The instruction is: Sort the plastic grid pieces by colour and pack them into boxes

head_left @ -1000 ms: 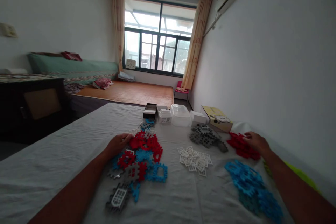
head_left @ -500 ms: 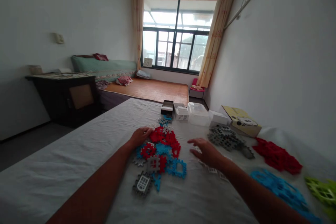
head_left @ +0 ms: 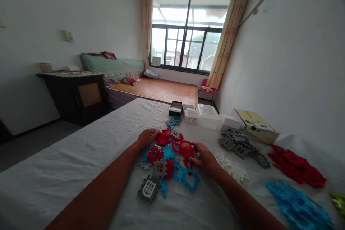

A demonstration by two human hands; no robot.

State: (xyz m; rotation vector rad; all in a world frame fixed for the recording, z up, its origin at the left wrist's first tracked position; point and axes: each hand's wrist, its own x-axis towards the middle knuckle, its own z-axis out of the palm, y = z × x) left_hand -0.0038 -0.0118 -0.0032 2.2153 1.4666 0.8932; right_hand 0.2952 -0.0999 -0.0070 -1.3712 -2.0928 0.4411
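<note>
Colours judged partly separated; mixed pile (head_left: 169, 152) remains.
Grey pile (head_left: 238, 142), white pile (head_left: 234, 168), red pile (head_left: 298, 165) and blue pile (head_left: 300, 205) are set apart; mixed pile is touched by left hand (head_left: 147, 138) and right hand (head_left: 205, 158), grip on either side indeterminable.

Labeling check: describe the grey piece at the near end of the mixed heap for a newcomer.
On the cloth-covered table, find the mixed-colour heap between the left hand and right hand. At its near-left end lies a dark grey toothed piece, beside a small blue piece. Its bright white barred panel sets it apart from its blue neighbour.
</note>
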